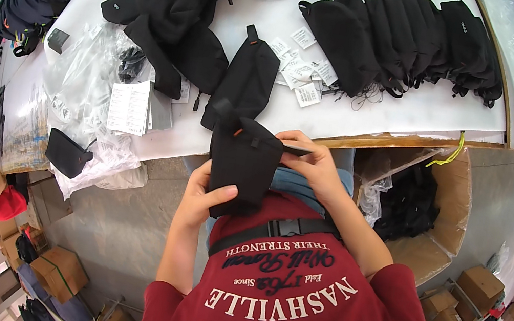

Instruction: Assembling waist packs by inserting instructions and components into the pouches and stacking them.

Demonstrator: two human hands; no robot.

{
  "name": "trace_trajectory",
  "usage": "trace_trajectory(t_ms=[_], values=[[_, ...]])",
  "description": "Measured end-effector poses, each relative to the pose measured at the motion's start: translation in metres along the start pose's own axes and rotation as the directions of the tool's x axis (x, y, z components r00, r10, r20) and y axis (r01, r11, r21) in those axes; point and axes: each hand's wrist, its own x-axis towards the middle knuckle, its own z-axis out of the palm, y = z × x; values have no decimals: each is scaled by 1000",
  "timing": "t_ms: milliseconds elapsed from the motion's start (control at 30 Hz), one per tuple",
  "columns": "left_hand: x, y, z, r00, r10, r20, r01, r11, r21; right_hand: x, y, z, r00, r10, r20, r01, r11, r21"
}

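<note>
A small black fabric pouch (242,165) with a little orange tab is held upright in front of my waist. My left hand (201,195) grips its lower left side, the thumb lying across the front. At the pouch's upper right edge, my right hand (314,165) is closed, fingers pinching a thin dark piece (296,149). Whether that piece is a small tool or a strap I cannot tell. Just beyond, another black pouch (251,73) lies on the white table (360,120). White printed labels (300,72) are scattered to its right.
More black pouches (179,16) are heaped at the back left, and a row of them (423,38) stands at the right. Clear plastic bags (83,71) and printed sheets (128,107) cover the left side. Below the table's wooden edge sits an open carton (451,208) with black items.
</note>
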Motion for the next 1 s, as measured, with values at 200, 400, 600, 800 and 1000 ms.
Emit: trace_trajectory(t_ms=[200,400,600,800,1000], values=[[1,10,-7,995,-37,-94,18,980,-196,-3,-46,-39,976,215,15,-216,975,57],[2,20,-12,962,-134,239,181,965,-189,-5,-62,-62,944,67,-322,-73,997,-8],[1,33,18,803,-318,504,356,934,22,15,-59,-16,985,140,-98,15,502,864],[10,40,31,702,-349,621,254,937,239,12,-56,7,993,100,70,-121,729,673],[12,42,34,669,-320,671,124,938,324,12,-43,-4,972,213,-98,-122,816,565]])
